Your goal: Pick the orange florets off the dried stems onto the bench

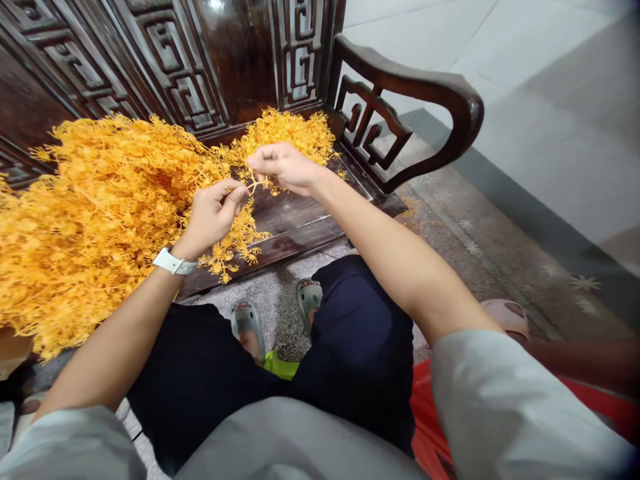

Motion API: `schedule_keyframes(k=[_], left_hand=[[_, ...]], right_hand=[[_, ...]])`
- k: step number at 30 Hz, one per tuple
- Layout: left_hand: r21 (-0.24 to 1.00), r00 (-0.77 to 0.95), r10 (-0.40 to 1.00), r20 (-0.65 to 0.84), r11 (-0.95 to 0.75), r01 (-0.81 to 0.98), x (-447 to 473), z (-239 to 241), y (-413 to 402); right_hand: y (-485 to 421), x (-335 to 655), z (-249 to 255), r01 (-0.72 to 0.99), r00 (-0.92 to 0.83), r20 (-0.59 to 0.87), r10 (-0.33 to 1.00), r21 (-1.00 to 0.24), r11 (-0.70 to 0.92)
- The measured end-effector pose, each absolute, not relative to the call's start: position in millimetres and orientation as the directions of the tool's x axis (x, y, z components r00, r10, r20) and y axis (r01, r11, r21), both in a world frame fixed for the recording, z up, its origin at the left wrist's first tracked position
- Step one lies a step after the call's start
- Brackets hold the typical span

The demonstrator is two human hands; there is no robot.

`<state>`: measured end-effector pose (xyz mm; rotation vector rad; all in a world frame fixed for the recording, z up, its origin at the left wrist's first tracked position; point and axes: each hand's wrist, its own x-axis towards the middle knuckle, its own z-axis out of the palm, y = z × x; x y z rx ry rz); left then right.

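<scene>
My left hand (pixel 213 215), with a white watch at the wrist, is closed around a bunch of orange plastic sprigs (pixel 235 245) that hangs down over the bench seat. My right hand (pixel 283 167) is pinched on a small orange sprig (pixel 257 183) just beside the left thumb. Both hands hover over a dark carved wooden bench (pixel 300 223). A big heap of the same orange sprigs (pixel 90 213) covers the seat to the left. A smaller pile (pixel 290 133) lies behind my right hand.
The bench's curved armrest (pixel 425 87) rises at the right. My knees in dark shorts and feet in grey sandals (pixel 277 313) are below, on speckled floor. A red seat (pixel 430 427) shows under my right elbow. Another foot in a pink slipper (pixel 507 317) is at right.
</scene>
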<state>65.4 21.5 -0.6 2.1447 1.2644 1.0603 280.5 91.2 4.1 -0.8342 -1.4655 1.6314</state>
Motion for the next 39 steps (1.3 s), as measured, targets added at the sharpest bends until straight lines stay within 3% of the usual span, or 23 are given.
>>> schedule_keyframes(k=[9, 13, 15, 17, 19, 22, 24, 26, 28, 32, 39], left_hand=[[0.701, 0.125, 0.876, 0.467, -0.452, 0.552, 76, 3, 33], [0.672, 0.152, 0.834, 0.530, -0.522, 0.525, 87, 18, 12], [0.694, 0.171, 0.840, 0.516, -0.526, 0.491, 92, 23, 1], [0.737, 0.168, 0.853, 0.495, -0.514, 0.439, 94, 22, -2], [0.779, 0.142, 0.858, 0.494, -0.509, 0.367, 92, 15, 6], [0.865, 0.032, 0.886, 0.463, -0.459, 0.205, 84, 3, 25], [0.924, -0.031, 0.925, 0.379, -0.376, 0.075, 79, -2, 34], [0.960, -0.048, 0.960, 0.276, -0.278, -0.025, 75, -3, 38], [0.976, -0.046, 0.979, 0.196, -0.200, -0.087, 72, -3, 40], [0.978, -0.014, 0.991, 0.130, -0.130, -0.161, 68, -5, 45], [0.977, -0.036, 0.988, 0.149, -0.153, -0.151, 74, -11, 56]], right_hand=[[127, 236, -13, -0.177, -0.032, 0.123, 0.992, -0.977, 0.116], [157, 265, -8, -0.257, 0.316, 0.018, 0.948, -0.961, 0.103], [161, 293, -11, -0.246, 0.409, -0.025, 0.912, -0.966, 0.084], [152, 314, -19, -0.129, 0.288, -0.022, 0.957, -0.992, 0.015], [137, 323, -27, 0.060, -0.041, -0.079, 0.996, -0.995, -0.076], [118, 316, -30, 0.175, -0.466, -0.187, 0.865, -0.978, -0.118], [116, 308, -27, 0.017, -0.451, -0.135, 0.882, -0.990, -0.143], [119, 301, -22, -0.168, -0.274, -0.099, 0.957, -0.974, -0.149], [122, 296, -19, -0.240, -0.157, -0.135, 0.978, -0.956, -0.170], [110, 286, -12, -0.132, -0.289, -0.200, 0.936, -0.960, -0.246], [83, 263, 5, 0.017, -0.532, 0.098, 0.841, -0.992, 0.125]])
